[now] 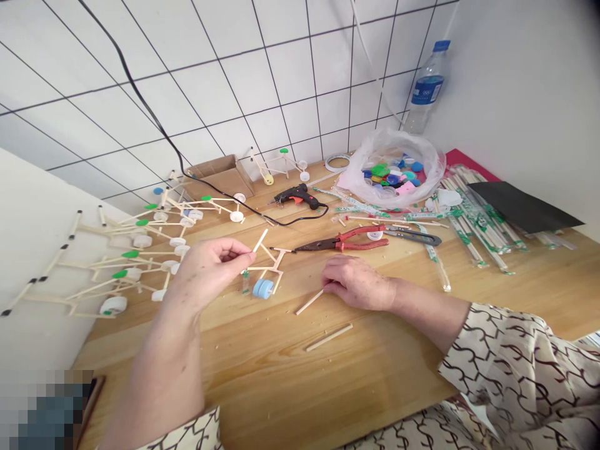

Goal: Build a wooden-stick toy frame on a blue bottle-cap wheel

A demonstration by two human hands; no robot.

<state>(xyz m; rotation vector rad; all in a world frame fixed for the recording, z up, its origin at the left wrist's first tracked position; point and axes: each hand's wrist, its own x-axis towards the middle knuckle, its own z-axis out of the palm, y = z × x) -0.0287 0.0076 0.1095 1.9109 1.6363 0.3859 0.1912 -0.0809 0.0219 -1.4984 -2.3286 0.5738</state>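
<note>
My left hand [210, 269] pinches a short pale wooden stick [261, 240], its upper end tilted to the right. My right hand [354, 282] is closed at the end of another stick [309, 302], which slants down to the left near the table surface. A third stick [329, 337] lies loose in front of that hand. Between my hands stands a small stick frame [277, 265] with light blue bottle caps [263, 288] as wheels. Red-handled pliers [340, 241] lie just behind my right hand.
Several stick models with caps [140, 240] fill the left side. Behind are a cardboard box [220, 175], a glue gun [297, 196] with its cable, and a bag of caps [398, 169]. Wrapped sticks [482, 215], a cutter [415, 235] and a water bottle [427, 87] are at the right.
</note>
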